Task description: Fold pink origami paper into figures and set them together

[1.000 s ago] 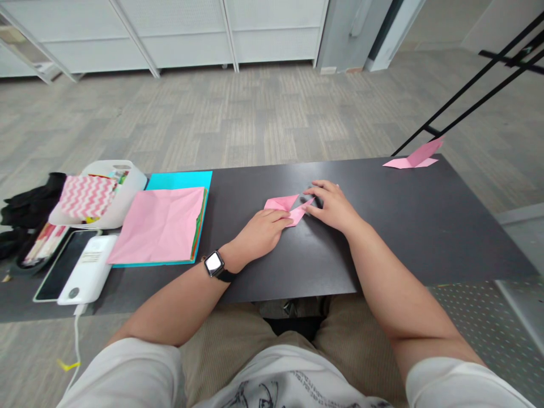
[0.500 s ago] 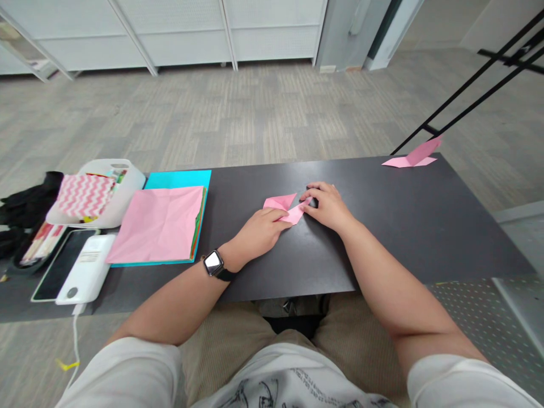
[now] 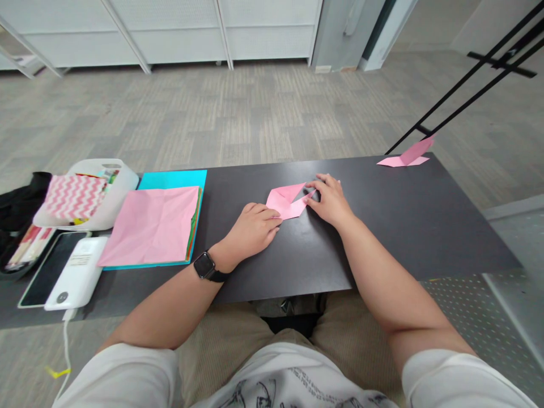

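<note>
A pink folded paper [image 3: 284,199] lies on the dark table in front of me, with two pointed flaps toward the right. My left hand [image 3: 256,231], with a black watch on its wrist, presses its fingers onto the paper's lower left end. At the right side, my right hand [image 3: 330,199] pinches the tip of a flap between thumb and forefinger. Another folded pink paper piece [image 3: 403,160] stands at the far right edge of the table, one part raised at a slant.
On the left of the dark table [image 3: 391,226], a pink sheet [image 3: 151,226] tops a stack of coloured paper. Beside it are a white basket [image 3: 127,184], a phone [image 3: 45,269] and a white power bank [image 3: 76,275] with a cable. Black metal bars [image 3: 450,93] stand beyond the right end.
My left hand has slid left, showing more of the paper. The paper's flaps now spread wider, and my right hand has stayed at the right tip. The view has shifted slightly.
</note>
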Tool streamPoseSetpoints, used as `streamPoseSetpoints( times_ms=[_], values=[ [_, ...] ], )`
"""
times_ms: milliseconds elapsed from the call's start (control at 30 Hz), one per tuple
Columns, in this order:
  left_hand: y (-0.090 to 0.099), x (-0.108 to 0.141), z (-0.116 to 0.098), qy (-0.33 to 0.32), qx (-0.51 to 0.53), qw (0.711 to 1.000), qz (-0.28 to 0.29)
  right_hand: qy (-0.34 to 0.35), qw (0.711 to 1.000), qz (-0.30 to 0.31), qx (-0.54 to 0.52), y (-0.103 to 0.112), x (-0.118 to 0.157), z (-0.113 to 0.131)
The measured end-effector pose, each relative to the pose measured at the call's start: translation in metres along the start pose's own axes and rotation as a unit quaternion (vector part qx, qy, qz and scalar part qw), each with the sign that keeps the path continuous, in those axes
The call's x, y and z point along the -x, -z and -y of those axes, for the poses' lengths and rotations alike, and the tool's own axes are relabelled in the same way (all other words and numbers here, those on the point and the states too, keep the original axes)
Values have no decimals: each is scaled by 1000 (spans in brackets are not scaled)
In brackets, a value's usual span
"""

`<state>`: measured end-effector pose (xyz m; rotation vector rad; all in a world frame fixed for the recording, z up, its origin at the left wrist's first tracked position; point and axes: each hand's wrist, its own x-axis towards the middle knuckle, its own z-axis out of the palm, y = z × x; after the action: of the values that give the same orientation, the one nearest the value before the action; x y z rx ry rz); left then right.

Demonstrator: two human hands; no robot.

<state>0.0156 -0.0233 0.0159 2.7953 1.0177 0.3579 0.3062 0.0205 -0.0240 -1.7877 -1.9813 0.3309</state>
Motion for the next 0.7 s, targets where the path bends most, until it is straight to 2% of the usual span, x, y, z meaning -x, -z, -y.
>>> streamPoseSetpoints(
  times_ms=[400,567,700],
  values=[
    [1,1,2,38,-29,999,10,-23,1000,-11,-2,1,-5,-10],
    [-1,1,3,42,-20,999,2,-24,999,-38,-4,1,-6,-8],
    [-1,1,3,52,-7,999,11,0,998,-63,-18,4,-3,-2]
  ],
)
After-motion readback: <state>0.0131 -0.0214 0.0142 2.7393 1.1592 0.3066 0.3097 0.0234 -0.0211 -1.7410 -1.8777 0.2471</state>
